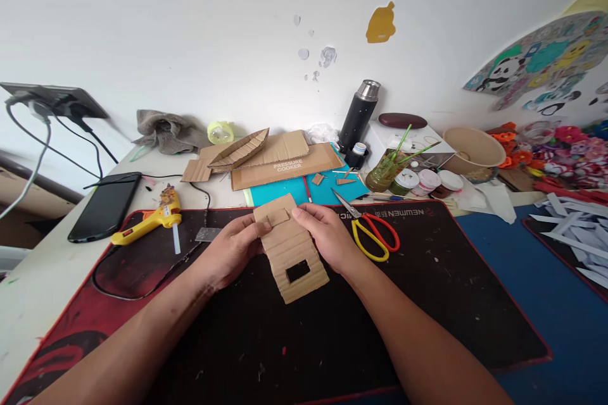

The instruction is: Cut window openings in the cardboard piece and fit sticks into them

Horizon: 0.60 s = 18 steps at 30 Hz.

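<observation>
Between my hands is a ribbed piece of cardboard (294,247), tilted above the black desk mat (213,335). A rectangular hole goes through its lower part, and a small cut rectangle shows near its upper end. My left hand (240,237) grips the left edge, with the thumb at that small rectangle. On the right edge my right hand (325,234) is closed, its thumb lying on the front near the top. The fingers behind the cardboard are hidden. Scissors (370,234) with one yellow and one red handle lie just right of my right hand.
A yellow glue gun (152,220) with its cable and a black phone (105,205) lie to the left. Behind are a boat-shaped cardboard piece (241,150), flat cardboard (256,178), a black thermos (360,115) and paint jars (427,182). Paper strips (577,234) lie far right.
</observation>
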Available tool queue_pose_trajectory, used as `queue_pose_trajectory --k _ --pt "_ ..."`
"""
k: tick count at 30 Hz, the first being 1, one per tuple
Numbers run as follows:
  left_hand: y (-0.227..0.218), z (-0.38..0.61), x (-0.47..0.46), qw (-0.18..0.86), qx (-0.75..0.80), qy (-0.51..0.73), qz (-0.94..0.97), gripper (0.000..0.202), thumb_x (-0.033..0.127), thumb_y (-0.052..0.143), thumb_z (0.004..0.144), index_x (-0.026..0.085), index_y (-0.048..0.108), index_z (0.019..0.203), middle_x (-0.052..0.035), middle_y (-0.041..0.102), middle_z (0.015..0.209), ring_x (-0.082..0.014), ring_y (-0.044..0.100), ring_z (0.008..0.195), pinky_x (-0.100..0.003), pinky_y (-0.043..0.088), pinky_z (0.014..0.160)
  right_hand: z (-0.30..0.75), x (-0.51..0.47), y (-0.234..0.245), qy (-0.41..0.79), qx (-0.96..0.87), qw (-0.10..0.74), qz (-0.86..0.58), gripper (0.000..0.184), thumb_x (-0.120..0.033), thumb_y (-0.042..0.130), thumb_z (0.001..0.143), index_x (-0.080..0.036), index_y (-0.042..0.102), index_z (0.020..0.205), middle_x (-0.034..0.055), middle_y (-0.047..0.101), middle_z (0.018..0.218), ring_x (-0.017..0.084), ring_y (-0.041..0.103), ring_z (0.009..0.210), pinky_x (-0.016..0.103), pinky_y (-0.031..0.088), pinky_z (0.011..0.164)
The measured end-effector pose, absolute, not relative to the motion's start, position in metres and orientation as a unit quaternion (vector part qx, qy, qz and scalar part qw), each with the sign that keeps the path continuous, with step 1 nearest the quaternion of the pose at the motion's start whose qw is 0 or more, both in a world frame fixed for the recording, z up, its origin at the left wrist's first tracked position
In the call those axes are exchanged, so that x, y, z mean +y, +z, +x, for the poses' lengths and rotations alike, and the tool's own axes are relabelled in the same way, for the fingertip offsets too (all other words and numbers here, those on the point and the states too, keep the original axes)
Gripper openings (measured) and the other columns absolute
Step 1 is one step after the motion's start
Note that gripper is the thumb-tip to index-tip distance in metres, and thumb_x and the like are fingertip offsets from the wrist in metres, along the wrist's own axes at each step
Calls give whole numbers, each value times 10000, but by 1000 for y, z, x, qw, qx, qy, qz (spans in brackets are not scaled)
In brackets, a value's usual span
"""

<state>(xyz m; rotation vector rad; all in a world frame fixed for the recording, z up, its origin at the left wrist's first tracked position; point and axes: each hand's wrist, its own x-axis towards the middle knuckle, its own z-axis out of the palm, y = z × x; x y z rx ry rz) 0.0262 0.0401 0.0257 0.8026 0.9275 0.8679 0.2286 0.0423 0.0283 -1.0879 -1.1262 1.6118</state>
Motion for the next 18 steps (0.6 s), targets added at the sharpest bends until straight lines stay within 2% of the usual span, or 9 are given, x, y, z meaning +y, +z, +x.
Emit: queue_pose_trajectory --k 8,13,18 --pt "27 25 39 738 416 392 359 518 469 913 753 146 805 1143 -156 810 1174 -330 745 1024 -362 616 760 229 45 25 629 -461 435 -450 379 -584 724 910 -213 688 840 1 648 817 180 577 753 311 456 711" --pt "26 26 37 721 435 407 353 511 462 939 750 176 807 1153 -136 809 1235 -353 736 1151 -402 616 912 226 43 29 556 -543 423 -466 338 -532 659 950 -211 676 845 5 630 808 179 557 756 300 430 686" --pt "26 29 38 704 444 429 352 529 455 976 706 165 806 1116 -139 825 1203 -358 753 1136 -426 608 965 223 40 28 514 -595 411 -462 314 -501 610 980 -211 652 867 12 645 819 180 568 756 287 424 653"
